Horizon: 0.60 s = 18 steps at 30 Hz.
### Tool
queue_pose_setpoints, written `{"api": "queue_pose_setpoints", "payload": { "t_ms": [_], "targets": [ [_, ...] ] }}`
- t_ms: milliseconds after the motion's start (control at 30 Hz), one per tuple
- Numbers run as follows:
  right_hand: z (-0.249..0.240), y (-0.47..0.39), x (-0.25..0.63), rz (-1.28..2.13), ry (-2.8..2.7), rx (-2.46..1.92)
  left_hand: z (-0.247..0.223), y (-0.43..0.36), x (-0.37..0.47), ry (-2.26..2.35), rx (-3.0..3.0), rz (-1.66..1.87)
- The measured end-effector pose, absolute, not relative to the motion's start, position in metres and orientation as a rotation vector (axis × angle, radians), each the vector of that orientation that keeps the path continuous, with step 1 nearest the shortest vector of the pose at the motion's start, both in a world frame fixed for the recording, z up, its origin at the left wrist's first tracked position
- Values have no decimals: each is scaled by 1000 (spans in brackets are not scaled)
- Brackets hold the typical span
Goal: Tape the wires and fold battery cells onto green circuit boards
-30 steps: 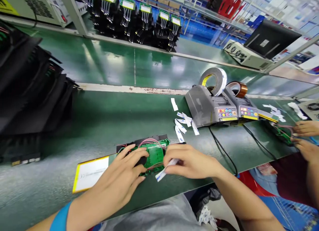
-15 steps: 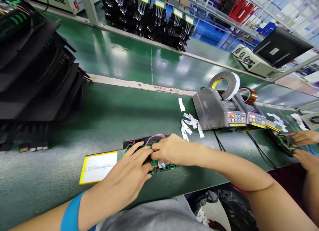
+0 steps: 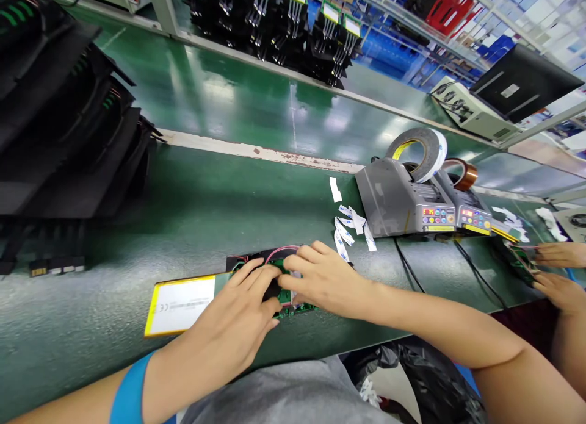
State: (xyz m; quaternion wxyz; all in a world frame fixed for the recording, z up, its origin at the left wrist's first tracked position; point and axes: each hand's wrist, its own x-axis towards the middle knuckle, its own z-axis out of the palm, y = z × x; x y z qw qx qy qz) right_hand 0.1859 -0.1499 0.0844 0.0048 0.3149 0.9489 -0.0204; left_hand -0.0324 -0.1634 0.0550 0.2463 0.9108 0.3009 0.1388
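A green circuit board (image 3: 286, 312) with a black backing and a pink wire (image 3: 281, 248) lies near the bench's front edge. My left hand (image 3: 249, 296) reaches over its left part, fingers extended and thumb bent in, holding it at the bench. From the right, my right hand (image 3: 320, 277) bends over the board with its fingertips pinched together near the left fingertips. What the pinch holds is hidden. A flat white battery pack with yellow edges (image 3: 183, 305) sticks out from the board's left side, partly under my left hand.
Tape dispensers (image 3: 403, 198) with tape rolls (image 3: 428, 155) stand at the right, beside loose white tape strips (image 3: 350, 222). Black stacked parts (image 3: 68, 143) rise at the left. A co-worker's hands (image 3: 561, 271) work at far right. A black-bagged bin (image 3: 430, 375) sits below the edge.
My right hand has shifted slightly and turned over the board, and its fingers now cover most of the white strip there. My left hand stays nearly in place.
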Motion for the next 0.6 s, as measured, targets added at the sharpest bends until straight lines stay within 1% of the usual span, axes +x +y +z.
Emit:
{"api": "queue_pose_setpoints", "payload": {
  "t_ms": [67, 100, 233, 300, 333, 533, 600],
  "targets": [
    [78, -154, 191, -84, 3045, 1192, 57, -162, -32, 805, 2463, 366],
    [74, -155, 193, -152, 3054, 1327, 58, -161, -32, 792, 2455, 360],
    [57, -148, 195, -715, 2843, 1791, 62, -157, -30, 750, 2445, 370],
    [52, -141, 192, -915, 2737, 1882, 63, -156, -30, 730, 2449, 376],
    [49, -138, 191, -960, 2720, 1889, 63, -156, -30, 727, 2450, 381],
    [55, -132, 198, -878, 2925, 1704, 63, -158, -31, 743, 2442, 385],
    [63, -133, 203, -758, 3119, 1581, 63, -158, -31, 746, 2452, 366]
  ]
}}
